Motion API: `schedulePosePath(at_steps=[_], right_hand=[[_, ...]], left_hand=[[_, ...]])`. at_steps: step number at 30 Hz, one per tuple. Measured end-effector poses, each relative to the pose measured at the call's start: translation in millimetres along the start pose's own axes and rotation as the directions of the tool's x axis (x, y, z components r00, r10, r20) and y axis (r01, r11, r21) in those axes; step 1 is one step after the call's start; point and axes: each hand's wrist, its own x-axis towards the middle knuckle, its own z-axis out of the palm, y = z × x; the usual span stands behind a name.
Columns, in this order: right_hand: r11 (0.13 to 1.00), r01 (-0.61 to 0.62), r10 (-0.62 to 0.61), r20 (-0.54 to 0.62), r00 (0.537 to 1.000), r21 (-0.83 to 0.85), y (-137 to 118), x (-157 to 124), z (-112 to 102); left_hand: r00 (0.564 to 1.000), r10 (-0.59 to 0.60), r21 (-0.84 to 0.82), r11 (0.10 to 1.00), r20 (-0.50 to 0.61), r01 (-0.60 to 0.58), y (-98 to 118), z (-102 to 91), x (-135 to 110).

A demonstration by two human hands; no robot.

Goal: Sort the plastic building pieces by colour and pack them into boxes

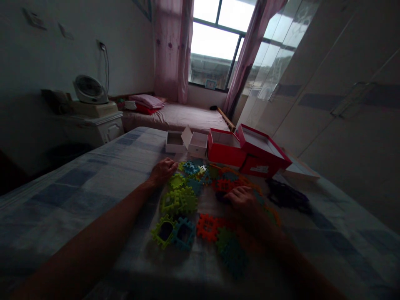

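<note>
Several flat, toothed plastic puzzle tiles point(179, 200) in green, blue, orange and red lie spread on a checked bedspread point(93, 166). My left hand point(163, 171) rests at the left edge of the pile, fingers curled down beside a green tile point(176, 181). My right hand point(242, 196) lies palm down on red and dark tiles point(223, 185) near the middle, fingers bent. Whether either hand grips a tile is hidden in the dim light. A joined green and blue pair point(173, 232) lies nearest me.
A red box point(225, 151) and its lid point(261, 152) stand beyond the tiles, with two small white boxes point(187, 143) to their left. A dark tangle point(286, 195) lies at the right. A wardrobe, a second bed and a nightstand with a fan surround the bed.
</note>
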Motion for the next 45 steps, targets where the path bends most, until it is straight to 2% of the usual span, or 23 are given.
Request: schedulePosePath(at_steps=[3, 7, 10, 12, 14, 17, 19, 22, 25, 27, 29, 31, 33, 36, 38, 43, 45], right_hand=[[0.973, -0.085, 0.096, -0.042, 0.994, 0.215, 6, 0, -6], [0.836, -0.273, 0.316, -0.012, 0.949, 0.476, 18, -3, -21], [0.781, -0.364, 0.442, -0.038, 0.896, 0.508, 42, -12, -34], [0.813, -0.453, 0.525, -0.123, 0.842, 0.367, 66, -21, -41], [0.82, -0.56, 0.572, -0.203, 0.795, 0.115, 93, -31, -45], [0.721, -0.654, 0.603, -0.259, 0.755, -0.23, 132, -43, -45], [0.659, -0.67, 0.614, -0.269, 0.742, -0.342, 152, -48, -42], [0.649, -0.663, 0.617, -0.251, 0.746, -0.374, 163, -49, -38], [0.711, -0.637, 0.593, -0.233, 0.771, -0.298, 149, -44, -34], [0.811, -0.559, 0.53, -0.186, 0.827, -0.173, 128, -37, -32], [0.905, -0.425, 0.422, -0.109, 0.9, -0.008, 105, -29, -28], [0.944, -0.312, 0.317, -0.036, 0.948, 0.104, 84, -20, -22], [0.95, -0.296, 0.296, 0.017, 0.955, 0.1, 69, -10, -13], [0.922, -0.388, 0.387, 0.072, 0.919, 0.003, 53, 5, 1], [0.915, -0.403, 0.402, 0.106, 0.909, -0.01, 44, 14, 8], [0.941, -0.337, 0.328, 0.155, 0.932, 0.033, 16, 34, 23], [0.965, -0.244, 0.229, 0.141, 0.963, 0.096, 4, 40, 27]], left_hand=[[1.0, -0.002, 0.0, 1.0, 0.005, 0.002, -1, 0.6, 0], [1.0, 0.003, -0.003, 1.0, 0.012, -0.003, -4, 1.2, 1], [1.0, 0.013, -0.007, 1.0, 0.02, -0.013, -6, 1.1, 1], [0.999, 0.022, -0.013, 1.0, 0.027, -0.021, -6, 0.6, 1], [0.999, 0.025, -0.022, 0.999, 0.034, -0.025, -6, -0.3, 1], [0.999, 0.021, -0.027, 0.999, 0.035, -0.02, -4, -1.9, 0], [0.999, 0.018, -0.017, 1.0, 0.028, -0.018, -3, -2.7, -1], [1.0, 0.019, -0.006, 1.0, 0.017, -0.019, -2, -3.2, -1], [1.0, 0.015, -0.002, 1.0, 0.017, -0.015, -1, -2.9, 0], [1.0, 0.006, 0.004, 1.0, 0.019, -0.006, 0, -2.7, 0], [1.0, -0.001, 0.009, 1.0, 0.02, 0.001, 1, -2.6, 0], [1.0, -0.005, 0.011, 1.0, 0.022, 0.005, 1, -2.4, 0], [1.0, -0.007, 0.009, 1.0, 0.023, 0.006, 0, -2.0, 0], [1.0, -0.001, 0.005, 1.0, 0.023, 0.001, -1, -1.1, 1], [1.0, 0.003, 0.004, 1.0, 0.02, -0.003, -1, -0.5, 1], [1.0, 0.015, 0.006, 1.0, 0.013, -0.015, -2, 0.2, 2], [1.0, 0.019, 0.006, 1.0, 0.011, -0.019, -2, 0.2, 2]])
